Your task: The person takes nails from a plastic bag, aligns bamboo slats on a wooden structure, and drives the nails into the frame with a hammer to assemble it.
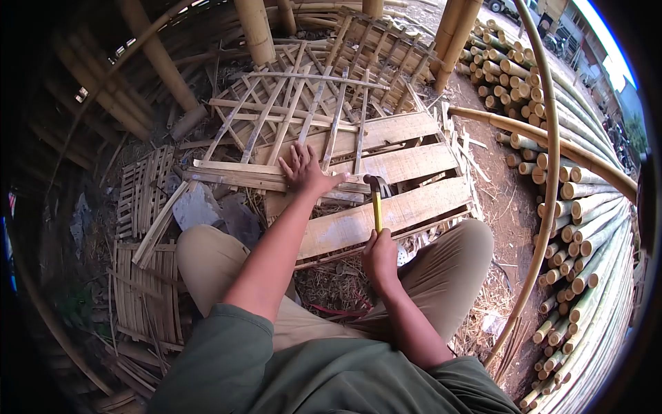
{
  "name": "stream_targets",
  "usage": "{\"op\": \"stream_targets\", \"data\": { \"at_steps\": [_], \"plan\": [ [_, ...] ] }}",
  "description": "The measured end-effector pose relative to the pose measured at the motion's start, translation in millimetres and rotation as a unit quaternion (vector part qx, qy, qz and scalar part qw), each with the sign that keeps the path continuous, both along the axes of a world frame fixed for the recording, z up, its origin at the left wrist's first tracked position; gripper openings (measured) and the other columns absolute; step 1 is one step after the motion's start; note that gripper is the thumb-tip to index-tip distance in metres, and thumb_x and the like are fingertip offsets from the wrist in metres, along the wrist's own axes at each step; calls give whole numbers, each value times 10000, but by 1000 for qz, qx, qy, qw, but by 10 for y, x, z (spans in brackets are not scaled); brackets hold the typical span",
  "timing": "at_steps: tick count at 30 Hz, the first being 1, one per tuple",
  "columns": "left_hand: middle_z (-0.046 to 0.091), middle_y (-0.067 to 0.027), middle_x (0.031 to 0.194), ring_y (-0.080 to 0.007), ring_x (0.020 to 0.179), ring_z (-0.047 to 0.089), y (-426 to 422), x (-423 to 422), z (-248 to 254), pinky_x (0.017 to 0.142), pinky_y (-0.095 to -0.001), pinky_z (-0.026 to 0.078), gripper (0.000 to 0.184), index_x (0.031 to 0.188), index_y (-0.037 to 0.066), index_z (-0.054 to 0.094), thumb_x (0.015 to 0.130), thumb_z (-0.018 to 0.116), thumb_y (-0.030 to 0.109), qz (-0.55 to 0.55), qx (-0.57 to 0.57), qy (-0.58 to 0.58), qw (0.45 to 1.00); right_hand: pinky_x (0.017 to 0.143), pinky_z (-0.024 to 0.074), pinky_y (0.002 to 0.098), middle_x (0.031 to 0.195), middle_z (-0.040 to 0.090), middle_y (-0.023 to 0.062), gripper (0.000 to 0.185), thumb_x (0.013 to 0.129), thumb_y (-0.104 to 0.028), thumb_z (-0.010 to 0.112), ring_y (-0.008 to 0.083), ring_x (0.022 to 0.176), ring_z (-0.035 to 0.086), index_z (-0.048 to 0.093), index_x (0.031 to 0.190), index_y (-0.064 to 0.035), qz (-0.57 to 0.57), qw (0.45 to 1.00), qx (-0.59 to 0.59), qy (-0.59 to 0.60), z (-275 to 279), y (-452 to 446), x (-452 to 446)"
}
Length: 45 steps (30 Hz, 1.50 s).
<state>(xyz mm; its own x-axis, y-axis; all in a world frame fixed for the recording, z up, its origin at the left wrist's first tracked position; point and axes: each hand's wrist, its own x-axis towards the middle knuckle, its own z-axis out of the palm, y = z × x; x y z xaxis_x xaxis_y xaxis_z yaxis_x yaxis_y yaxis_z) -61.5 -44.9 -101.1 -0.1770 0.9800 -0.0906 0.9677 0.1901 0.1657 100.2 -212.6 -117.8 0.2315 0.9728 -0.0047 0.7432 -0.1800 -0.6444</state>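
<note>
My right hand (380,257) grips a hammer by its yellow handle (377,212). The dark hammer head (376,185) is up by the near end of the slat frame, close to its edge slat. My left hand (303,170) lies with fingers spread on the bamboo slat frame (310,117), pressing over its near cross slats. That frame is a lattice of thin split-bamboo strips. Under it are wide wooden planks (386,214), set side by side with dark gaps between them.
A large stack of cut bamboo poles (579,207) lies to the right, with a curved bamboo pole (549,138) in front. Small slatted panels (146,290) rest on the left. Thick upright bamboo posts (254,31) stand behind, and another slatted frame (386,55) lies beyond.
</note>
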Motion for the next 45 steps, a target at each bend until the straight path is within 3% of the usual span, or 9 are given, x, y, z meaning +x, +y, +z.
{"op": "stream_targets", "data": {
  "at_steps": [18, 23, 26, 32, 35, 39, 41, 42, 45],
  "plan": [
    [26, -202, 1601, -301, 1492, -19, -21, -27, -81, 1158, -541, -67, 1274, 1544, 117, 137, 607, 591, 852, -3, 21, -36, 999, 573, 456, 563, 659, 599, 287, 230, 966, -185, 501, 480, 646, 598, 513, 863, 20, -24, 997, 70, 17, 98, 117, -39],
    [175, -165, 1588, -343, 1474, 121, -55, -79, -87, 1170, -537, 21, 1129, 1469, 134, 388, 606, 620, 823, -27, 87, -80, 993, 559, 469, 490, 625, 592, 270, 307, 911, -243, 631, 451, 610, 608, 591, 823, 49, -49, 988, 93, 117, 203, 237, -7],
    [200, -143, 1585, -345, 1472, 125, -32, -70, -164, 1169, -542, 40, 1091, 1440, 133, 440, 607, 632, 811, -32, 105, -70, 991, 564, 477, 469, 607, 590, 259, 403, 860, -316, 699, 434, 596, 615, 619, 783, 71, -50, 987, 89, 127, 326, 437, 32],
    [173, -143, 1593, -342, 1478, 99, -46, -39, -53, 1168, -542, 36, 1140, 1490, 150, 347, 604, 646, 802, -20, 69, -69, 995, 602, 506, 483, 647, 598, 318, 626, 772, -473, 754, 455, 657, 646, 614, 648, 123, -41, 997, 45, 44, 293, 1072, 27],
    [133, -126, 1605, -311, 1483, 89, 8, -39, -126, 1169, -536, 36, 1178, 1520, 177, 275, 603, 628, 829, -14, 45, -34, 998, 619, 516, 471, 659, 610, 311, 667, 717, -518, 789, 448, 658, 651, 622, 675, 126, -54, 997, 41, 49, 62, 1275, -11],
    [125, -139, 1604, -335, 1484, 62, -11, -25, -94, 1165, -549, 30, 1199, 1510, 153, 299, 577, 641, 825, -20, 43, -44, 998, 630, 518, 464, 669, 619, 308, 661, 713, -507, 795, 440, 665, 656, 624, 694, 131, -72, 992, 43, 92, -106, 1297, 14],
    [123, -139, 1605, -336, 1483, 68, -12, -29, -100, 1164, -548, 40, 1200, 1511, 158, 299, 573, 641, 826, -20, 42, -38, 998, 592, 516, 431, 600, 619, 249, 612, 723, -471, 804, 354, 590, 663, 625, 674, 113, -85, 985, 91, 118, -215, 1334, 17],
    [122, -139, 1605, -336, 1482, 71, -11, -30, -97, 1164, -547, 45, 1198, 1511, 160, 298, 574, 642, 824, -19, 44, -41, 998, 636, 520, 455, 671, 627, 296, 617, 722, -459, 795, 412, 668, 670, 621, 701, 132, -82, 985, 73, 134, -159, 1314, 9],
    [120, -139, 1605, -337, 1482, 75, 2, -16, -85, 1163, -545, 58, 1188, 1512, 169, 297, 580, 642, 819, -19, 40, -34, 998, 625, 518, 449, 648, 626, 282, 582, 725, -426, 797, 401, 639, 667, 618, 681, 126, -76, 980, 84, 162, -138, 1316, 5]
  ]
}}
